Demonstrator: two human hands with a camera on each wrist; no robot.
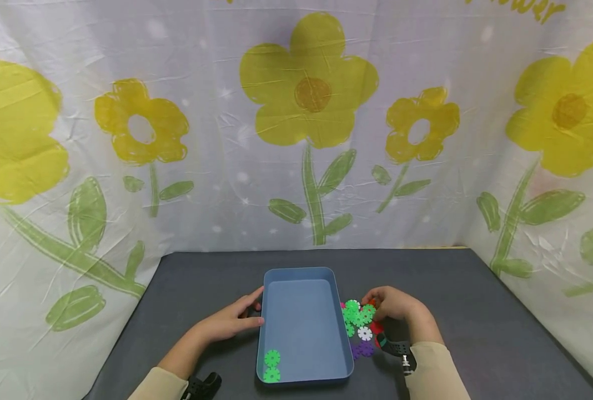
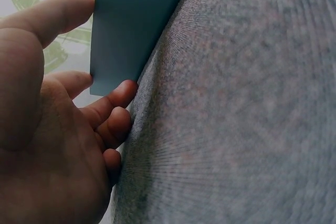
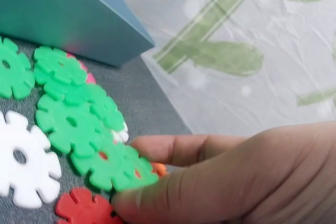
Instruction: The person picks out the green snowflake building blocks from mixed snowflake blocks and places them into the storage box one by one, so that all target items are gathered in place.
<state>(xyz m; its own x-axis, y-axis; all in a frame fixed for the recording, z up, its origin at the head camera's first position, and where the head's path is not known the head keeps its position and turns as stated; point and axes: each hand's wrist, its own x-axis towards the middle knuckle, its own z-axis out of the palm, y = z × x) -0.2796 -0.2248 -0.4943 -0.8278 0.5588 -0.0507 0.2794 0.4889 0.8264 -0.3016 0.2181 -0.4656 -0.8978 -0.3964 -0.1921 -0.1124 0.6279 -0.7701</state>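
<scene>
A blue-grey tray lies on the dark table. Against its left wall rest the fingertips of my left hand, with thumb and index spread apart; the left wrist view shows the tray's side touched by this hand. Two green notched discs are in the tray's lower left corner. Right of the tray, my right hand reaches into a pile of flower-shaped plastic discs. Its thumb and index pinch the edge of a green disc at the pile's side, an orange piece partly hidden behind.
Near the right hand lie a white disc, purple discs and a red disc. Dark straps circle both wrists. A flower-printed curtain hangs behind the table and at its sides.
</scene>
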